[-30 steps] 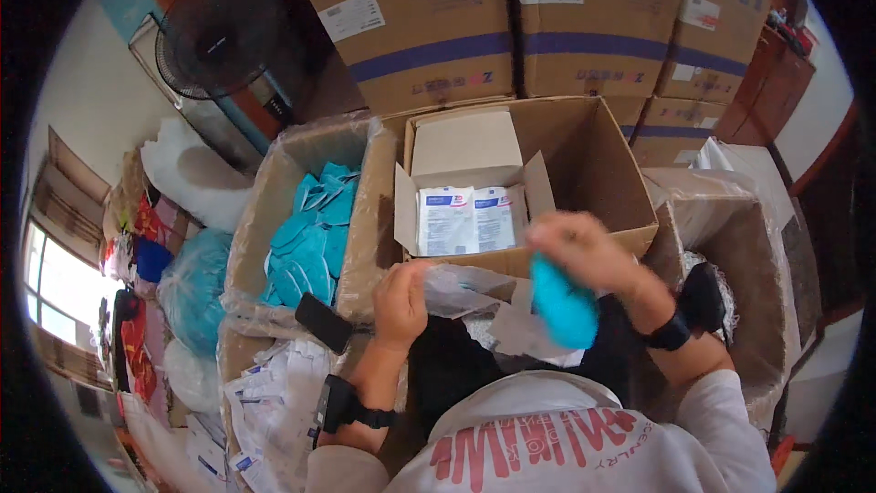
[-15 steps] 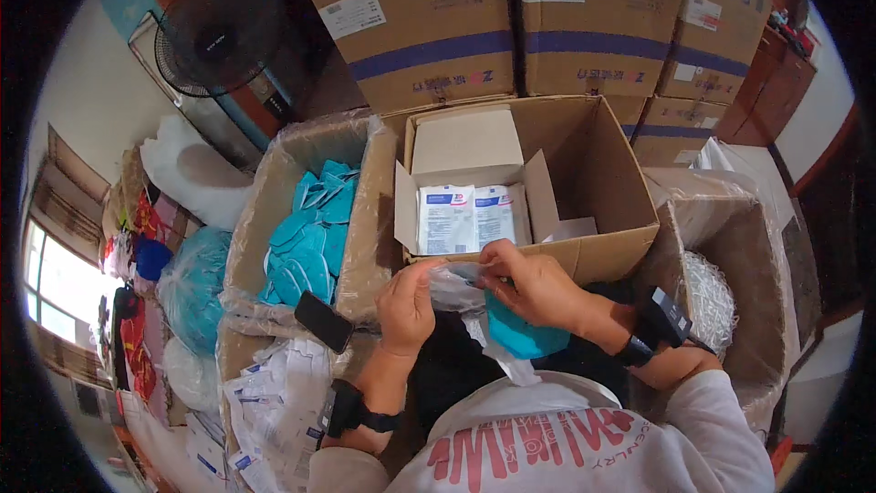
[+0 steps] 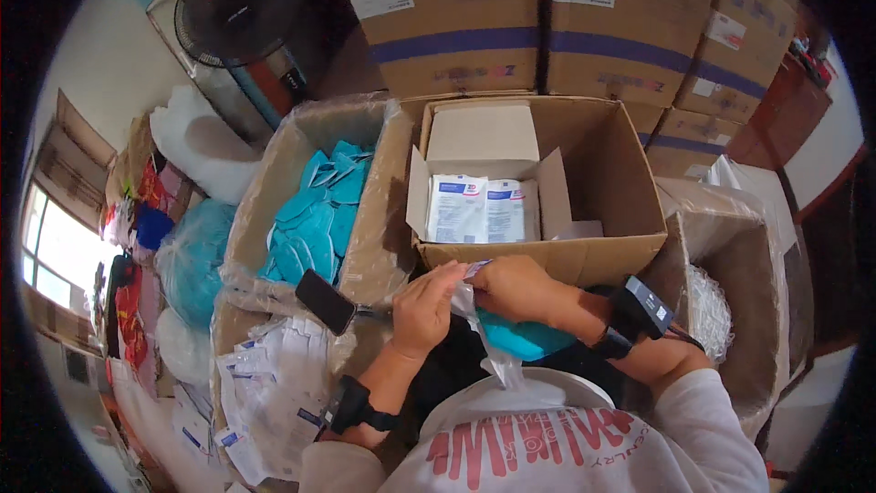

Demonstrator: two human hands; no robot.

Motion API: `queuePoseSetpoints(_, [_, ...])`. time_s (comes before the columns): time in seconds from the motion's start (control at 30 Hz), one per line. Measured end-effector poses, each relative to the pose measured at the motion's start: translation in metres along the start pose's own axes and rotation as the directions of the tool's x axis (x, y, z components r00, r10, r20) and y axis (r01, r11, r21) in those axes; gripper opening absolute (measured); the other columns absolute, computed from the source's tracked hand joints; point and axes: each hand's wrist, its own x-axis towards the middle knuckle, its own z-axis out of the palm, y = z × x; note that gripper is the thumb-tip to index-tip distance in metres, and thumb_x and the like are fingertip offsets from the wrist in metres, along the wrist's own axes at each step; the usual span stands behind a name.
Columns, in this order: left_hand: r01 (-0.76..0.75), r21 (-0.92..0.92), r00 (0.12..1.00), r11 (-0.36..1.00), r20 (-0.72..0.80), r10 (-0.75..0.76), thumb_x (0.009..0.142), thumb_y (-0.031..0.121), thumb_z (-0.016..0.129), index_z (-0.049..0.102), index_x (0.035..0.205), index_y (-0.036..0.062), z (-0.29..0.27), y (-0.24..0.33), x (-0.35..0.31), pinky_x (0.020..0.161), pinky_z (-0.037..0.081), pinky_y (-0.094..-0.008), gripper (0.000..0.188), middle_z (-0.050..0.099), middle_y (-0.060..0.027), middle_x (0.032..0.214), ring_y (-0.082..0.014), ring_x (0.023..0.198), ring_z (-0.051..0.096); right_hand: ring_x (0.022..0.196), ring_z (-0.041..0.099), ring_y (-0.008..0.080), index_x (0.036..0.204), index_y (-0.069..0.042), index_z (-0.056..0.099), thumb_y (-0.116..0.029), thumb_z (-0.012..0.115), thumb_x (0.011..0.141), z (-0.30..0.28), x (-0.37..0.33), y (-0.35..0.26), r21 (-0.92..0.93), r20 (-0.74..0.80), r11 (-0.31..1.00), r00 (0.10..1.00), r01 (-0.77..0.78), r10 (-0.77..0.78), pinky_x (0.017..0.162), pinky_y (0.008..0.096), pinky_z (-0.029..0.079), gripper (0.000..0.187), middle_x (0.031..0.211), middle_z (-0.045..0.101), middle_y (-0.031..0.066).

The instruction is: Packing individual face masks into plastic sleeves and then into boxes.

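Observation:
Just in front of the open carton, my left hand (image 3: pixel 422 310) and my right hand (image 3: pixel 513 288) meet, both closed on a crumpled translucent plastic pouch (image 3: pixel 499 358). Only a printed corner shows above the fingers, while a whitish strip hangs below toward my shirt. Directly under my right hand is a teal cup-shaped mask (image 3: pixel 526 338), its upper part hidden by the hand. Whether any finger grips the mask cannot be seen. White printed packets (image 3: pixel 459 208) stand in two rows in a small white box (image 3: pixel 484 132) inside the carton (image 3: pixel 607 256).
Left of the carton, a plastic-lined box (image 3: pixel 251 219) holds teal masks (image 3: pixel 306 228). A phone (image 3: pixel 326 301) sits at its near corner, above a box of flat white pouches (image 3: pixel 274 383). White strands (image 3: pixel 709 315) fill part of the right box (image 3: pixel 675 256). Sealed cartons (image 3: pixel 456 0) are stacked behind.
My hands have drawn together, and my right hand has turned over the pouch, covering most of its upper part. The whole view has shifted slightly.

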Motion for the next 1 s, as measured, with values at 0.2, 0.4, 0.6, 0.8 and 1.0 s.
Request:
queuePoseSetpoints(0.2, [0.147, 0.010, 0.989, 0.989, -0.005, -0.147, 0.082, 0.005, 0.051, 0.061, 0.097, 0.0053, -0.019, 0.000, -0.016, 0.074, 0.049, -0.0345, 0.018, 0.063, -0.0114, 0.094, -0.0271, 0.086, 0.062, 0.077, 0.057, 0.0361, 0.089, -0.003, 0.056, -0.016, 0.058, 0.074, 0.016, 0.005, -0.008, 0.250, 0.006, 0.964, 0.996, 0.086, -0.091, 0.065, 0.0434, 0.045, 0.020, 0.086, 0.059, 0.0189])
queuePoseSetpoints(0.4, [0.060, 0.022, 0.998, 0.998, 0.017, -0.060, 0.080, 0.004, 0.052, 0.061, 0.096, 0.0051, -0.021, 0.003, -0.024, 0.078, 0.049, -0.0347, 0.018, 0.063, -0.0115, 0.096, -0.0269, 0.090, 0.061, 0.077, 0.056, 0.0375, 0.087, 0.000, 0.056, -0.018, 0.055, 0.075, 0.013, 0.017, -0.010, 0.153, 0.282, 0.985, 0.952, 0.078, -0.120, 0.066, 0.0430, 0.044, 0.022, 0.085, 0.059, 0.0207])
queuePoseSetpoints(0.6, [0.073, 0.017, 0.997, 0.997, -0.007, -0.073, 0.078, 0.003, 0.053, 0.061, 0.095, 0.0047, -0.026, 0.004, -0.032, 0.078, 0.049, -0.0344, 0.018, 0.063, -0.0120, 0.096, -0.0267, 0.089, 0.061, 0.085, 0.056, 0.0377, 0.096, -0.001, 0.059, -0.021, 0.053, 0.075, 0.027, 0.019, -0.012, 0.274, 0.364, 0.960, 0.930, -0.051, -0.055, 0.075, 0.0420, 0.045, 0.030, 0.090, 0.059, 0.0224])
queuePoseSetpoints(0.8, [0.048, 0.002, 0.999, 0.999, 0.018, -0.048, 0.079, 0.004, 0.054, 0.061, 0.094, 0.0031, -0.029, 0.006, -0.032, 0.076, 0.050, -0.0341, 0.017, 0.063, -0.0125, 0.095, -0.0265, 0.088, 0.061, 0.086, 0.056, 0.0381, 0.097, -0.001, 0.059, -0.018, 0.051, 0.076, 0.032, 0.017, -0.010, 0.346, 0.323, 0.935, 0.946, -0.075, -0.043, 0.076, 0.0412, 0.045, 0.028, 0.094, 0.059, 0.0223])
queuePoseSetpoints(1.0, [0.099, -0.004, 0.994, 0.995, 0.047, -0.099, 0.079, 0.005, 0.053, 0.060, 0.094, 0.0024, -0.026, 0.010, -0.043, 0.075, 0.050, -0.0345, 0.017, 0.063, -0.0128, 0.094, -0.0268, 0.087, 0.062, 0.074, 0.059, 0.0353, 0.081, -0.003, 0.062, -0.016, 0.055, 0.070, 0.041, 0.011, -0.027, -0.027, 0.340, 1.000, 0.940, -0.015, 0.023, 0.068, 0.0413, 0.048, 0.019, 0.080, 0.061, 0.0187])
